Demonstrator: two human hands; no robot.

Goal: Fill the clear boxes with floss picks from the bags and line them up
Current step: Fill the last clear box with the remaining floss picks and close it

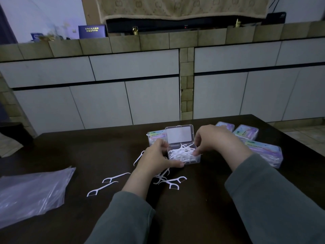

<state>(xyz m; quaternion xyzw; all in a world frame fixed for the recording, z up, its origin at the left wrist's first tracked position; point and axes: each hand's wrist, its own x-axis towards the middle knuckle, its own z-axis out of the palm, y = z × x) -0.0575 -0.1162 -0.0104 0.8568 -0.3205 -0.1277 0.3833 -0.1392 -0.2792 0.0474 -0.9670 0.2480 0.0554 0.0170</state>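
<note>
Dark table (202,217) has a crumpled plastic bag (33,192) far left, labelled boxes (263,152) right, the open clear box (184,155) mid-table gripped by left hand (158,159), right hand (214,140) pinching picks inside, loose floss picks (109,178) beside.

I see the clear box (184,155) standing open mid-desk, its hinged lid (179,135) upright at the back, a tangled heap of white floss picks (181,153) inside. More loose floss picks (110,178) lie scattered on the dark surface just in front. Closed, labelled boxes (263,152) sit to the right and behind. A crumpled clear bag (33,191) lies flat at the far left.
</note>
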